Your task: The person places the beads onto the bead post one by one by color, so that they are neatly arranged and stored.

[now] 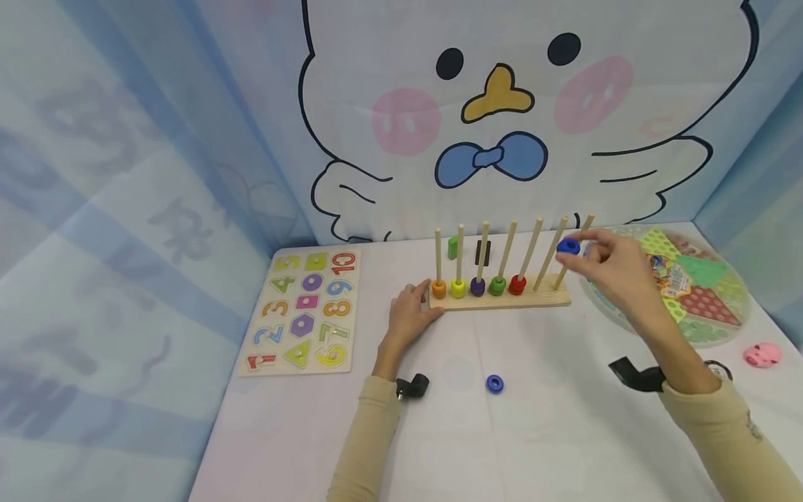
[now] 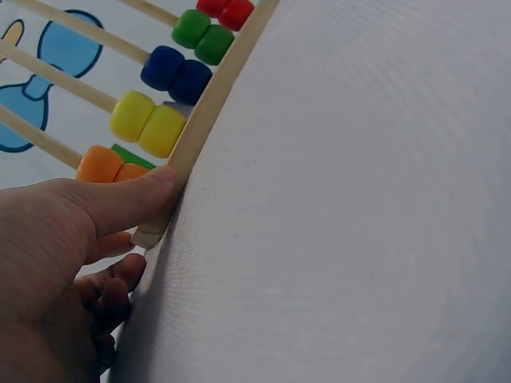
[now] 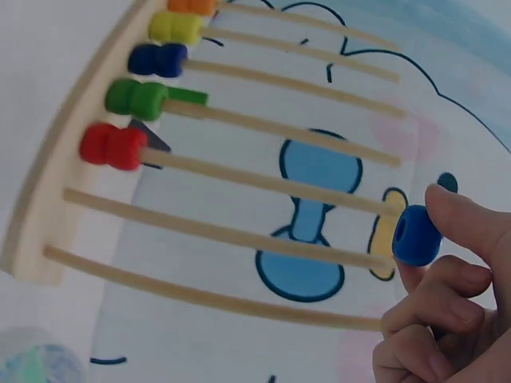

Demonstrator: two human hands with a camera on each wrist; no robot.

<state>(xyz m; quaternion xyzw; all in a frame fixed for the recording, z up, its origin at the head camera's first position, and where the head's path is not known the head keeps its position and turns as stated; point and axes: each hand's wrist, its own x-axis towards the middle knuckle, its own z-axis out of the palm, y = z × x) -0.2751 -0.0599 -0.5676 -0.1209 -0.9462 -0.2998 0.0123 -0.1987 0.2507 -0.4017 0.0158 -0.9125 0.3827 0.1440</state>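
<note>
A wooden peg rack point(image 1: 502, 300) stands on the table, with orange, yellow, dark blue, green and red beads point(image 3: 112, 146) at the foot of its pegs; the two rightmost pegs are bare. My left hand point(image 1: 410, 315) holds the rack's left end, thumb point(image 2: 144, 195) on the base's front. Between thumb and finger my right hand point(image 1: 617, 272) pinches a blue bead point(image 1: 568, 246), its hole seen from the side. In the right wrist view this blue bead point(image 3: 417, 235) is by the tip of the sixth peg point(image 3: 231, 231); whether they touch I cannot tell. Another blue bead point(image 1: 495, 384) lies nearer on the table.
Left of the rack lies a number and shape board point(image 1: 301, 310). A round, colourful board in clear wrap point(image 1: 696, 286) lies right, beside a pink pig toy point(image 1: 762, 355). Green point(image 1: 453, 247) and dark point(image 1: 482, 252) pieces are behind the rack. A printed curtain point(image 1: 351, 90) hangs behind.
</note>
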